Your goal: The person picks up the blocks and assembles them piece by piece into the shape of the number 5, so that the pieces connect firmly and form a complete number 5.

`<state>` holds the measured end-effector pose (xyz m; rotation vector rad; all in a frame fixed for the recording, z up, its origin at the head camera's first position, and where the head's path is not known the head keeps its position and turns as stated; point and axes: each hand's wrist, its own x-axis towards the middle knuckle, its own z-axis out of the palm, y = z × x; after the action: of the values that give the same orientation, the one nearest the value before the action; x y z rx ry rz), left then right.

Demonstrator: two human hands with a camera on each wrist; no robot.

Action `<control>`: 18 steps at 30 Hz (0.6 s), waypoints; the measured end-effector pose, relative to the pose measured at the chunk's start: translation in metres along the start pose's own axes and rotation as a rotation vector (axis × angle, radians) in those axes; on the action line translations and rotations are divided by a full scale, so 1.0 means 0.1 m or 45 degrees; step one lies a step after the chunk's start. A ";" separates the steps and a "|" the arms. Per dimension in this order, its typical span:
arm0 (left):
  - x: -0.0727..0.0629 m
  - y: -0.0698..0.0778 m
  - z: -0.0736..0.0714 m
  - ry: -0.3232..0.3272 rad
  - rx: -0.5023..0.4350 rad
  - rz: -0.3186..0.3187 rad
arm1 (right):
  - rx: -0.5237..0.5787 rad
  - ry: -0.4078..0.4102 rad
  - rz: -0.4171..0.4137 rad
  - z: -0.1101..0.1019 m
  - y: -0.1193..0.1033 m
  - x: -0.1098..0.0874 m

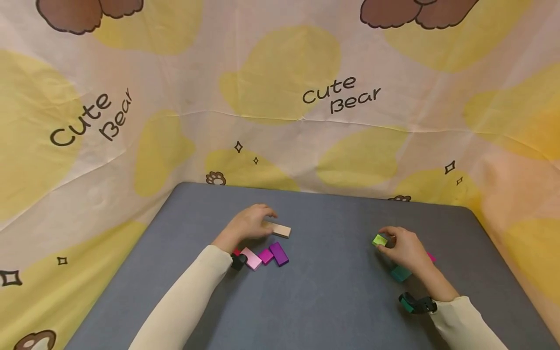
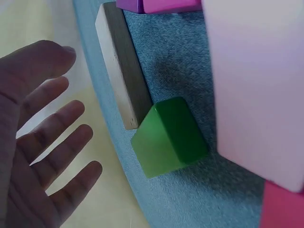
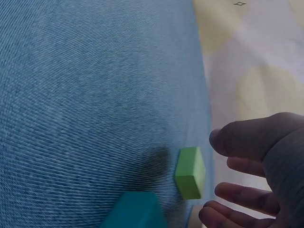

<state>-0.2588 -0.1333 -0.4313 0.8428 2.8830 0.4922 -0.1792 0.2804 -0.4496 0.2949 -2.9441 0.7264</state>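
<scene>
My left hand hovers with fingers spread near a plain wooden block, holding nothing. In the left wrist view, that wooden block lies with one end against a green block, which the hand hides from the head view. My right hand is over a light green block, its thumb and fingers parted around it. A gap shows between the fingertips and this light green block in the right wrist view. Below that hand sits a teal block.
Right of the left wrist are a light pink block, a magenta block and a purple block, with a red one partly hidden. A pink block peeks out behind the right hand. Printed cloth surrounds the grey table.
</scene>
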 end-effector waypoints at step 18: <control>0.21 0.03 0.05 -0.162 0.029 -0.060 | -0.007 0.008 -0.003 0.11 0.09 0.06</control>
<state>-0.2738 -0.1184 -0.4354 0.7771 2.7900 0.3869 -0.1876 0.2822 -0.4627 0.2952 -2.9388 0.7178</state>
